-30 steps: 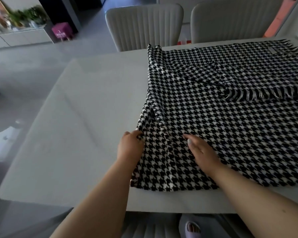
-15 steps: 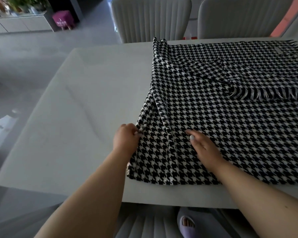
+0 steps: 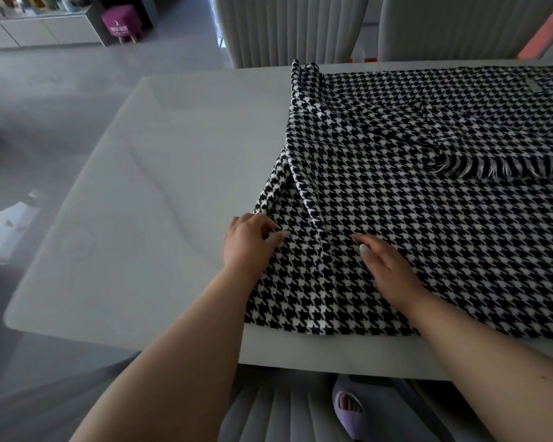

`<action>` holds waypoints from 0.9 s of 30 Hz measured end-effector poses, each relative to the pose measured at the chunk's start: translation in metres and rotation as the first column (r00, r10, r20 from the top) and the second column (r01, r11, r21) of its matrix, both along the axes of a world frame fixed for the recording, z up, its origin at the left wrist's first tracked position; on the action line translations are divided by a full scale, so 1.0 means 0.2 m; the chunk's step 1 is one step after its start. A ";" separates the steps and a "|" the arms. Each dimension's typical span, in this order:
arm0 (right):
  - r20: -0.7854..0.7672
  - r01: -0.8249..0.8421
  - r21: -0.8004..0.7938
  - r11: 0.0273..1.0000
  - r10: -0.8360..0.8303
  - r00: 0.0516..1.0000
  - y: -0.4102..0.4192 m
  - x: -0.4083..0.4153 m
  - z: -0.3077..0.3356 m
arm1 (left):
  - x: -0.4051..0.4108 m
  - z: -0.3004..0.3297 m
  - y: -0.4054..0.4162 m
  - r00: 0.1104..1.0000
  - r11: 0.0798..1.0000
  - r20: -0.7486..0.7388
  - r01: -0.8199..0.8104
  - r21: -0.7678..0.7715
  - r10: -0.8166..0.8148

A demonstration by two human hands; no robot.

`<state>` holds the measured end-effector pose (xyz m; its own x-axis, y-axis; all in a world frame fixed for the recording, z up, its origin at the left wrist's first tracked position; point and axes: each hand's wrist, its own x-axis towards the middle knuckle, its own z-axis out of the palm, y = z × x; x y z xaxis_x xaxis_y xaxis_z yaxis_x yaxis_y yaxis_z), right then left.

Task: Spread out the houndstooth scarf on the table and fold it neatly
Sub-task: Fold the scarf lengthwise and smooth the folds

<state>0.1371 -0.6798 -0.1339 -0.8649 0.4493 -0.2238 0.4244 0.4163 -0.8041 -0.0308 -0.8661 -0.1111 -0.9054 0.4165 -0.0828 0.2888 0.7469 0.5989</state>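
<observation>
The black-and-white houndstooth woven scarf [image 3: 428, 193] lies doubled on the pale grey table [image 3: 141, 186], long axis running off rightward; the left hand [image 3: 248, 242] pinches its near-left folded edge; the right hand [image 3: 388, 271] presses flat, fingers open, just beside.

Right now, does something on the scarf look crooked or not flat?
Yes. The houndstooth scarf has a diagonal ridge near its left edge, running from the far corner toward the hands. The left hand grips that edge; the right hand presses flat beside it.
</observation>
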 end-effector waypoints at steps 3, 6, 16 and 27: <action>0.008 -0.004 0.022 1.000 0.004 1.000 0.00 0.00 -0.01 | 0.00 -0.08 0.00 0.997 0.996 0.075 0.004 -0.084 0.002; 0.008 -0.010 0.045 0.999 0.009 1.000 0.01 0.00 -0.01 | -0.02 -0.08 0.00 0.995 0.998 0.087 -0.049 -0.026 0.051; 0.029 -0.028 0.130 0.991 0.025 0.999 -0.01 0.00 -0.02 | -0.24 0.07 -0.32 0.797 0.698 0.480 -0.577 0.424 0.367; 0.353 -0.344 0.437 0.831 0.194 0.915 -0.21 -0.13 0.02 | -0.07 0.06 -0.37 0.973 0.974 0.174 -0.121 -0.191 0.155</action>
